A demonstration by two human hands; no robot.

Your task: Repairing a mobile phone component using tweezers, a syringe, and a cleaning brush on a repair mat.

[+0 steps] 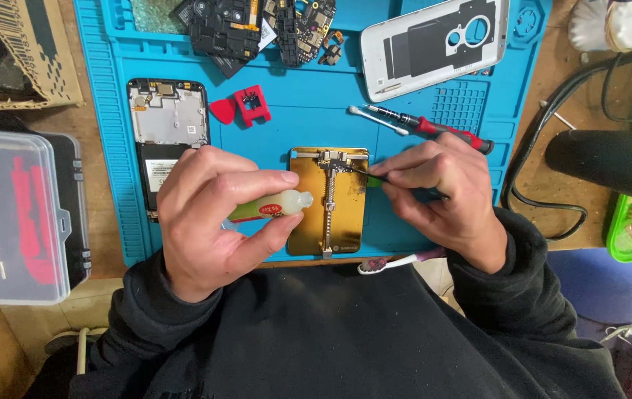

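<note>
My left hand (pixel 209 214) grips a small clear squeeze bottle (pixel 275 207) with a red label, its nozzle pointing right towards a gold board holder (pixel 345 222) on the blue work mat (pixel 308 125). My right hand (pixel 445 196) pinches a thin dark pointed tool (pixel 366 174) whose tip rests near the clamp rail at the top of the holder. A silver screw rail runs down the holder's middle. What the tool tip touches is too small to make out.
An opened phone body (pixel 166 129) lies left on the mat, circuit boards (pixel 260 29) at the top, a white back cover (pixel 434 44) top right. A red-handled screwdriver (pixel 434 128), a cotton swab (pixel 378 120), red picks (pixel 242 108), a toothbrush (pixel 397 261), a clear plastic case (pixel 16 214) and cables (pixel 552 170) surround.
</note>
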